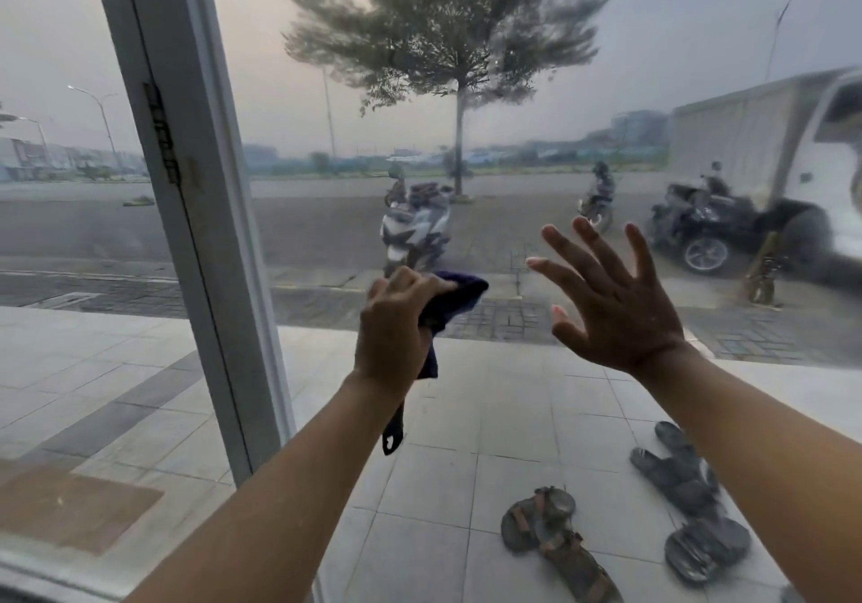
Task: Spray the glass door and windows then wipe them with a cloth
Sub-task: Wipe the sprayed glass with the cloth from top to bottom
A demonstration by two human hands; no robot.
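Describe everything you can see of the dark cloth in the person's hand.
The cloth is dark navy, soft-looking fabric, bunched up in the left hand, whose fingers curl round it. A rounded wad sticks out past the fingers towards the glass pane; whether it touches the glass is unclear. A narrow tail hangs below the wrist, ending in a small loop.

Glass pane point(559, 126) smeary, hazy; cloth point(455, 297) dark blue, soft, matt; frame point(186, 89) smooth white metal.
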